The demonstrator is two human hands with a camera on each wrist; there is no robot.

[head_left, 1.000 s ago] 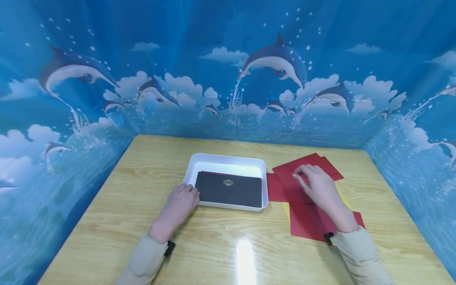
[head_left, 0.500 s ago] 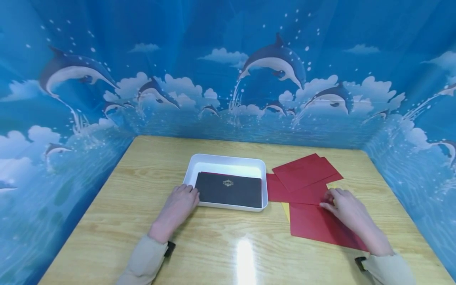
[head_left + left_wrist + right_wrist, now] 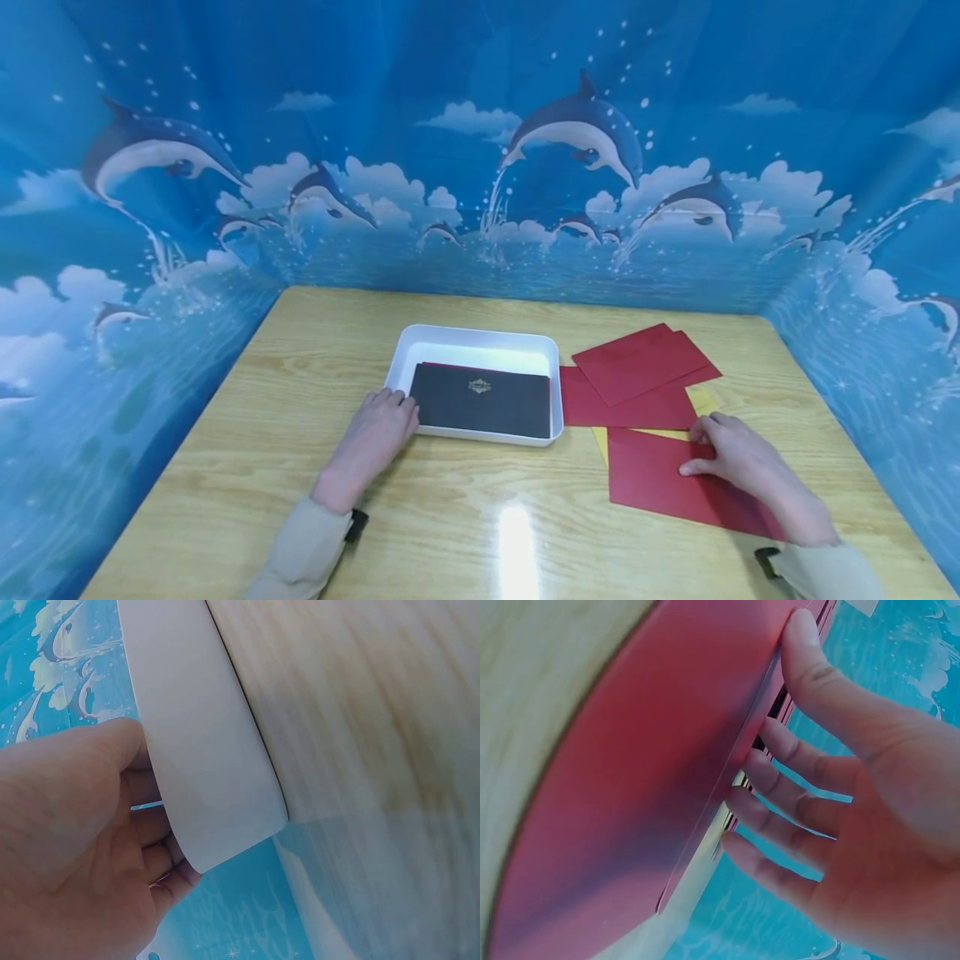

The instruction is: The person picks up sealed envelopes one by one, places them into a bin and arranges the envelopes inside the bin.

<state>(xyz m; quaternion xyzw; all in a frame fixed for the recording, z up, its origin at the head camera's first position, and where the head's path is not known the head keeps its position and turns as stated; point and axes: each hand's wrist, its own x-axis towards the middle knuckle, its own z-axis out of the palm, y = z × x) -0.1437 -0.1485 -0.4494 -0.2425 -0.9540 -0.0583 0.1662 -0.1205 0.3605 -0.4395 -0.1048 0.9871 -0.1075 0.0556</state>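
My left hand (image 3: 375, 425) holds the front left corner of a white tray (image 3: 480, 352), fingers bent over its rim. Its outer wall fills the middle of the left wrist view. Inside the tray lies a black envelope (image 3: 480, 412) with a gold emblem, a red edge peeking out behind it. On the right, my right hand (image 3: 742, 458) holds a red envelope (image 3: 652, 475) along its far edge. In the right wrist view the thumb (image 3: 804, 634) presses at that edge and the other fingers reach its far side. The hand and wrist cover the envelope's right end.
Several more red envelopes (image 3: 637, 362) lie overlapping to the right of the tray, one against its side. Yellow paper (image 3: 702, 398) shows beneath them. The wooden table (image 3: 337, 333) is backed by a blue dolphin-print curtain (image 3: 480, 167).
My right hand has come from over the upper envelopes towards the front right, and the lower red envelope has slid slightly nearer, baring some yellow. The left hand and tray stay put.
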